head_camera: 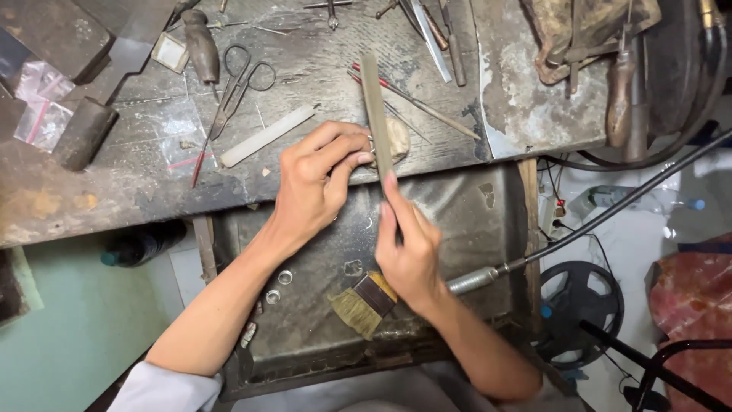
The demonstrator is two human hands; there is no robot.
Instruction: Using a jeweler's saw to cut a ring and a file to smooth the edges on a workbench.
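The workbench (114, 175), dark and scarred, fills the upper half of the view, and a metal catch tray (450, 221) hangs below its front edge. At the bench's lip a pale, worn bench peg (397, 139) juts toward the person. The long flat file (377, 114) lies across the peg, its tip pointing to twelve o'clock. The right hand (412, 255) is closed on the file's near end, forefinger stretched along the blade. The left hand (316, 179) sits at nine o'clock of the peg, thumb and fingers pinched tight on a small ring (370, 142) pressed against the wood; only a sliver of it shows, so its metal cannot be told.

To file well here, I judge that the ring should stay braced hard on the peg, the file kept flat and level, with pressure on the push stroke only, and the fingertips kept back from the teeth.

Scissors (238, 85) lie at ten o'clock. In the tray, a brush (364, 301) rests at six o'clock of the right hand, a flex-shaft handpiece (476, 279) at four o'clock, and small loose rings (279, 286) toward eight o'clock.
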